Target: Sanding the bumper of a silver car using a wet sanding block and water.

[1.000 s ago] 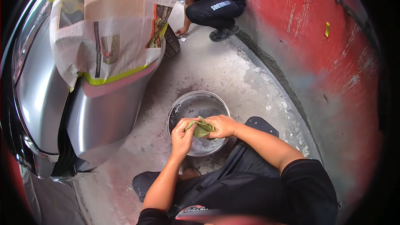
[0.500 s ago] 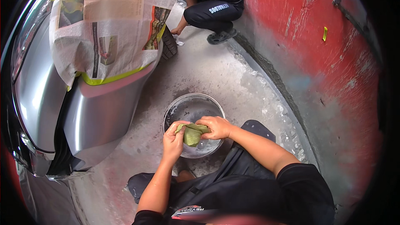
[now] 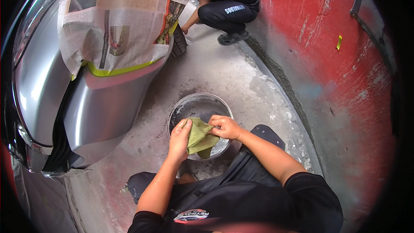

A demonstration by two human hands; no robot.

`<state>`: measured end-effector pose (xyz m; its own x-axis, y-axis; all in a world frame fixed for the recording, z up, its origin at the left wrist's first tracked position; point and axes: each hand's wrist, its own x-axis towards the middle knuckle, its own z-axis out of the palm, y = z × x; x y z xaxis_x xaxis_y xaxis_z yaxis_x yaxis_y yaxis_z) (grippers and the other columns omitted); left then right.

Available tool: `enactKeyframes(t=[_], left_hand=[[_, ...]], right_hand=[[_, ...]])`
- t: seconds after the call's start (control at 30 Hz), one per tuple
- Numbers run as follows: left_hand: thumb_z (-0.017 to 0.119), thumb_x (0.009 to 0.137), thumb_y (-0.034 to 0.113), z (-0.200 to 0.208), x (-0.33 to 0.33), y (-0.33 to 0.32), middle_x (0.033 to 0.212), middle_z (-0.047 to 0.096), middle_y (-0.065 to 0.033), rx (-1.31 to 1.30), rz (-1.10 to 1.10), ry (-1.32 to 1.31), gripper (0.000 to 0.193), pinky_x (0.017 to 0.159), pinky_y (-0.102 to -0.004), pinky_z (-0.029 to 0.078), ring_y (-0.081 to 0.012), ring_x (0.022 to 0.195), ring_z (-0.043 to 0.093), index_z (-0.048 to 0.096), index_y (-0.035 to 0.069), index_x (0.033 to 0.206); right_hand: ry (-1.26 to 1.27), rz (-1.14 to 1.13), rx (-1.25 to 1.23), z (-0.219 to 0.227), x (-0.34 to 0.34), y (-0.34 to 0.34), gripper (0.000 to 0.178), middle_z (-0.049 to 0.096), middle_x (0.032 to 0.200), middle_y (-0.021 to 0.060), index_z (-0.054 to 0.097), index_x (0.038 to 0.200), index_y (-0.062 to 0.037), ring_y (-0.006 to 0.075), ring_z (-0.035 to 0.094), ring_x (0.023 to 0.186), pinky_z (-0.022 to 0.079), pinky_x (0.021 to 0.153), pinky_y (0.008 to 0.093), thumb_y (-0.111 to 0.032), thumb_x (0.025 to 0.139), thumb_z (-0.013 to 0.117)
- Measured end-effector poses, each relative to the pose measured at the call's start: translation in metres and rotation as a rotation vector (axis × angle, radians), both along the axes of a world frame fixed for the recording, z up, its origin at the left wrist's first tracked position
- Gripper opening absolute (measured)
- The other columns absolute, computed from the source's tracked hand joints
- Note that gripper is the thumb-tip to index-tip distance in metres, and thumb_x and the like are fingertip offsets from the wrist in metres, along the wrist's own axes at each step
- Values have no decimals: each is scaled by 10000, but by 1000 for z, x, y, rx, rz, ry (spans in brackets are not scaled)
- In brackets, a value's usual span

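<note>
An olive-green cloth (image 3: 198,137) is stretched between my two hands, partly unfolded, with a loose corner hanging down. My left hand (image 3: 178,138) grips its left edge between thumb and fingers. On the other side, my right hand (image 3: 225,127) pinches the right edge, fingers curled. Both hands are above a round metal basin (image 3: 177,108) on the floor between my legs. The basin's inside looks wet and grey, and the cloth and hands hide part of it.
At left stands a silver car body (image 3: 101,112), partly covered by taped newspaper (image 3: 129,26) over a tire (image 3: 179,41). Beyond it another person (image 3: 228,15) crouches near the tire. A scuffed red wall (image 3: 302,21) rises at right from the concrete floor (image 3: 207,69).
The cloth was bunched between my hands and is now spread wider. My right hand has shifted slightly right and its fingers have curled more. The whole view has tilted a little.
</note>
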<state>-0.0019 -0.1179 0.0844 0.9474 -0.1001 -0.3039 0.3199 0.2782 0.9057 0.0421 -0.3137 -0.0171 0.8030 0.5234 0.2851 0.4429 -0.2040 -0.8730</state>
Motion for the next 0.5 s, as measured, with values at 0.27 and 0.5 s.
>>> enactKeyframes(t=[0.27,0.5], left_hand=[[469,1002,270,30,-1,1,1037,649,-98,-303,-50,254,266,815,-364,544,-209,907,653,569,51,1113],[580,943,260,78,-1,1,1075,640,-94,-238,-292,161,343,831,-309,523,-170,942,639,560,12,1180]], right_hand=[[87,86,154,0,12,-1,177,629,898,87,693,836,-49,244,627,831,494,733,343,-215,819,633],[459,459,600,64,12,7,580,561,1235,38,516,1272,-23,171,474,1238,330,1084,328,-100,746,746]])
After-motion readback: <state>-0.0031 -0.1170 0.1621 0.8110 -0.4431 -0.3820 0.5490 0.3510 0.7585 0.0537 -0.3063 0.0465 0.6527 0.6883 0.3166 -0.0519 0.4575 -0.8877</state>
